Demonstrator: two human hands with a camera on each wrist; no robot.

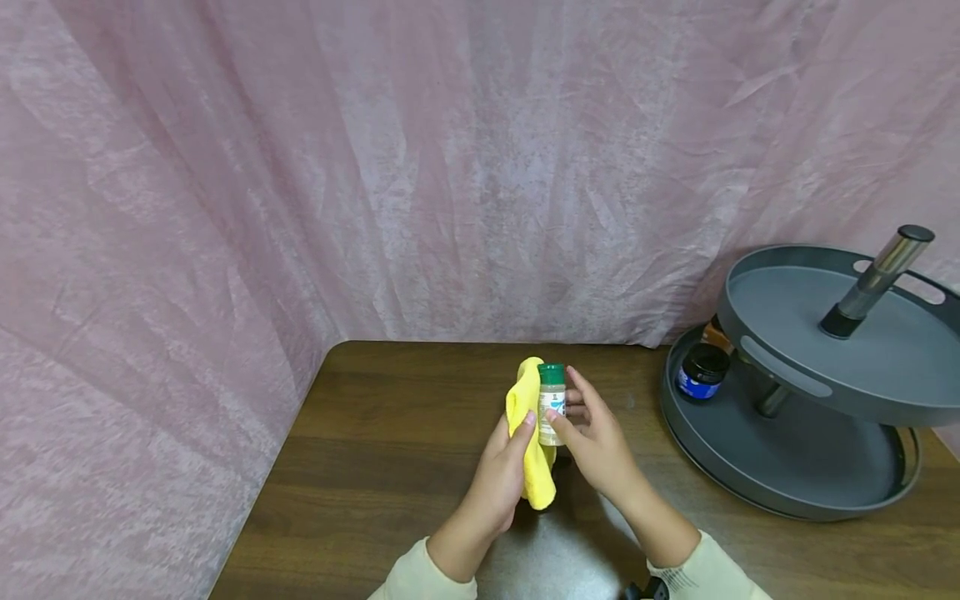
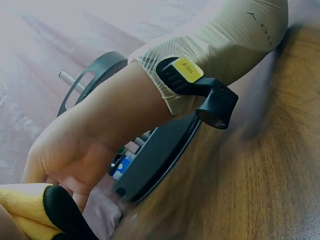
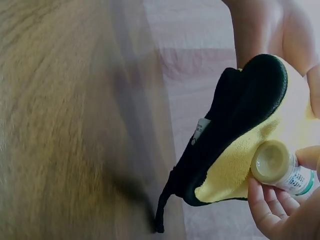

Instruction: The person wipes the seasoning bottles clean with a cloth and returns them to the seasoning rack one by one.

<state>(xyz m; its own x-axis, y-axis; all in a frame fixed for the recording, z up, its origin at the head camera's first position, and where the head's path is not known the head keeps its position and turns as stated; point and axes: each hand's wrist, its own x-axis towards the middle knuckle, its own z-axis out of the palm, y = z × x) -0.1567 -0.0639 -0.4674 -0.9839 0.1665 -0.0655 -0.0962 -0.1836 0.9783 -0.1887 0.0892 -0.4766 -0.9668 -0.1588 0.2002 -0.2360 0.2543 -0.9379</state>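
Observation:
In the head view my left hand (image 1: 498, 471) grips a folded yellow cloth (image 1: 537, 475) with its thumb on the front. My right hand (image 1: 600, 446) holds a small spice jar (image 1: 552, 404) with a green lid and pale contents, standing upright against the cloth. Seen from the right wrist, the fingers and thumb close round the jar (image 3: 272, 162), whose base faces the camera. That view also shows a black side, a small white tag and a hanging loop on the cloth (image 3: 235, 170). In the left wrist view the jar is hidden behind the cloth (image 2: 25, 202).
A grey two-tier round tray (image 1: 787, 467) with a metal post (image 1: 877, 279) stands on the right of the wooden table (image 1: 375, 442). On its lower tier sits a black-lidded jar (image 1: 703, 371) with a blue label, near an orange-brown item (image 1: 716, 335). A pink curtain (image 1: 450, 167) hangs behind.

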